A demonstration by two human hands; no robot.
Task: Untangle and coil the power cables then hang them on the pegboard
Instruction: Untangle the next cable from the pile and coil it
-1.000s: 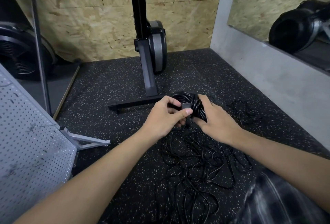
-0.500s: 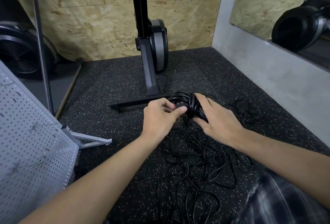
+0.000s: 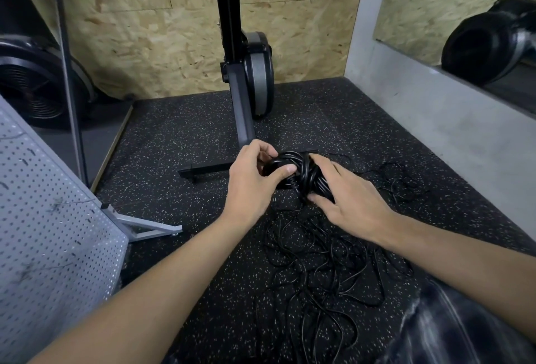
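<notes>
A tight coil of black power cable is held above the speckled rubber floor between both hands. My left hand grips its left side, thumb pressed on the front. My right hand wraps its fingers round the coil's right side. Below the hands a loose tangle of black cables lies spread on the floor, with a smaller tangle of cable to the right. The grey pegboard stands tilted at the left edge on a metal foot.
A black exercise machine's upright and base bar stand just behind the hands. An OSB wall closes the back. A grey ledge with a mirror runs along the right. A fan wheel sits at far left. A plaid cloth is at lower right.
My left hand shifted from pinching a cable end at the coil's front to gripping the coil's left side. The right hand kept its hold on the coil.
</notes>
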